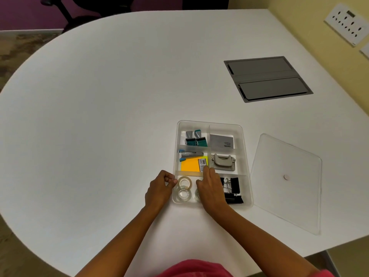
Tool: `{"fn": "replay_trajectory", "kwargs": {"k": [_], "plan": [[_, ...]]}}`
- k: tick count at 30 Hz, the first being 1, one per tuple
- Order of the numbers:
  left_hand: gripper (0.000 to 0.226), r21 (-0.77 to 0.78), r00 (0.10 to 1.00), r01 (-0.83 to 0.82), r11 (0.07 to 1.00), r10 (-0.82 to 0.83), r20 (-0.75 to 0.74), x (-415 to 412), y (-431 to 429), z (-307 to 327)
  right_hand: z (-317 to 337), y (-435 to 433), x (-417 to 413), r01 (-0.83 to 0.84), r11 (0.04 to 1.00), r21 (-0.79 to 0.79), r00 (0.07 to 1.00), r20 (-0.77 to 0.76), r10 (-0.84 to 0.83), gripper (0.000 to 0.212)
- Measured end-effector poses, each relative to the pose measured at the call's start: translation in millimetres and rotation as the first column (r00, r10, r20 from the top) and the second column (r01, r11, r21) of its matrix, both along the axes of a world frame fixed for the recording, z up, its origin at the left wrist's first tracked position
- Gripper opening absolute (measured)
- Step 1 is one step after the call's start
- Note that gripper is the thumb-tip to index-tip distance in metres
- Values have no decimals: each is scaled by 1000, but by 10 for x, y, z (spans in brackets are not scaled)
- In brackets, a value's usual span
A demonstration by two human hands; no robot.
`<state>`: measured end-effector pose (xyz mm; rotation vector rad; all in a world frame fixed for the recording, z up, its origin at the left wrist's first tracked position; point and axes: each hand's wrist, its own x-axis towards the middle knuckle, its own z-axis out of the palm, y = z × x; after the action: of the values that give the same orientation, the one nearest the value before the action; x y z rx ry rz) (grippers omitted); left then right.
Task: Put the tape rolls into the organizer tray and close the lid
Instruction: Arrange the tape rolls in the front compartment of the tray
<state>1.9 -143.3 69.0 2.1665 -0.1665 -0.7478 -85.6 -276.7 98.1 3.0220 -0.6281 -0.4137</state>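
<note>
Now | white table (pixel 119 96) | yellow wall (pixel 299 9) | socket panel (pixel 346 24)

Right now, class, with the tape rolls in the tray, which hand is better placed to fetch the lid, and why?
The right hand, probably. The lid lies on the table right of the tray, on that hand's side. The left hand sits at the tray's left edge and would have to cross over.

Clear tape rolls (pixel 184 188) lying flat in the near-left compartment of the clear, divided organizer tray (pixel 246 156); one partly hidden. Tray open, sitting on the white bench (pixel 119 96). Clear lid (pixel 287 182) flat just right of it.
</note>
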Motion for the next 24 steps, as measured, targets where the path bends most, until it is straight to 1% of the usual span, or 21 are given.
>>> {"fn": "replay_trajectory", "kwargs": {"k": [3, 4, 6, 8, 11, 17, 20, 24], "plan": [[11, -1, 1000, -4, 1000, 4, -5, 4, 0, 1, 31, 27, -2, 3, 1000, -15, 1000, -13, -3, 14], [11, -1, 1000, -5, 1000, 5, -6, 6, 0, 2, 31, 38, -13, 11, 1000, -13, 1000, -6, -11, 19], [12, -3, 1000, -8, 1000, 8, -8, 4, 1, 2, 58, 62, -50, 35, 999, -13, 999, 13, -35, 35], [14, -2, 1000, -13, 1000, 13, -8, -1, 3, 4, 103, 111, -61, 42, 999, 10, 997, 71, -42, 42], [17, 5, 1000, -10, 1000, 10, -8, -4, -2, 5, 123, 208, -41, 17, 1000, 4, 991, 135, -17, 32], [16, 7, 1000, -8, 1000, 8, -12, -1, -4, 13, 67, 377, 77, 57, 998, -16, 995, 84, -55, 30], [18, 24, 1000, -7, 1000, 7, -14, 5, -15, 9, 78, 368, 148, 52, 998, -24, 994, 94, -50, 29], [11, 19, 1000, -3, 1000, 3, -17, 21, -1, -11, 81, 311, 204, 32, 999, -21, 991, 134, -29, 24]]}}
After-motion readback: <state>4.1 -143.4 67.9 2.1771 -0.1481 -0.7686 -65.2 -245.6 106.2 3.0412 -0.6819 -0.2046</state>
